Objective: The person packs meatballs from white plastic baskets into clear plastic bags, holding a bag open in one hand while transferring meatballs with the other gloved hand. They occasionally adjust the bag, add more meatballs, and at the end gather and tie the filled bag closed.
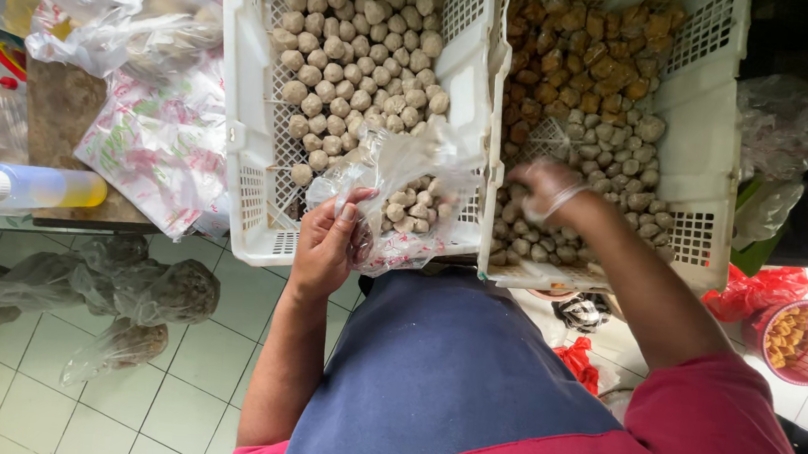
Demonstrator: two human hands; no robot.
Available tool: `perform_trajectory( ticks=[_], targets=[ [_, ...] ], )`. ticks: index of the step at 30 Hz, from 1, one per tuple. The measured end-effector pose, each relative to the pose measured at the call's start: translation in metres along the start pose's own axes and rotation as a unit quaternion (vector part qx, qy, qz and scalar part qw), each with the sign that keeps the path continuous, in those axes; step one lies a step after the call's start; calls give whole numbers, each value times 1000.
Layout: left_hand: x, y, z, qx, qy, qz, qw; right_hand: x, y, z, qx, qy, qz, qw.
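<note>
My left hand [328, 242] grips a clear plastic bag [397, 198] partly filled with pale round balls, holding it over the front edge of the left white crate [239, 128]. That crate holds many beige balls [360, 51]. My right hand [546, 188], covered by a thin clear glove, reaches into the right white crate [705, 183] among grey-beige balls [612, 147]; it is blurred and its fingers are curled over the balls. Brown fried cubes [581, 49] fill the far end of that crate.
Filled knotted bags [121, 282] lie on the tiled floor at left. A squeeze bottle [32, 186] and plastic bags [143, 130] sit on the left counter. A pink basket [799, 340] with orange pieces and red bags [755, 288] stand at right.
</note>
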State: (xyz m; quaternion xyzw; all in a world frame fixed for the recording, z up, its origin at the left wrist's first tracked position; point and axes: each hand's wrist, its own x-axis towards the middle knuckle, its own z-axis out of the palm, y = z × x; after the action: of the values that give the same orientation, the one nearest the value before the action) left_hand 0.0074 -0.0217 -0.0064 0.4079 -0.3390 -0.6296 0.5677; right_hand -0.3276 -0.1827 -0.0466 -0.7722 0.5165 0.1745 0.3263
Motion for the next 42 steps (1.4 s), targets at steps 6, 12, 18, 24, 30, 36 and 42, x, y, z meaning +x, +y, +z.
perform_trajectory(
  ticks=[6,12,18,24,30,36,42],
  targets=[
    [2,2,3,-11,6,-1,1000,39,-7,47,-164,-81,-8,983],
    [1,2,2,1,10,3,1000,43,21,35,-51,-29,31,998],
    [3,1,0,17,5,7,1000,-32,18,-19,522,-35,-35,852],
    [4,-2,-2,0,5,20,1000,-38,-92,5,392,-134,-269,870],
    [13,5,7,-45,50,-3,998,9,-130,18,-50,241,-242,939],
    [9,48,21,-207,105,49,971,-43,-122,-63,-364,-38,-11,930],
    [14,55,36,339,169,159,912,-76,-109,-88,-236,207,-129,941]
  ],
)
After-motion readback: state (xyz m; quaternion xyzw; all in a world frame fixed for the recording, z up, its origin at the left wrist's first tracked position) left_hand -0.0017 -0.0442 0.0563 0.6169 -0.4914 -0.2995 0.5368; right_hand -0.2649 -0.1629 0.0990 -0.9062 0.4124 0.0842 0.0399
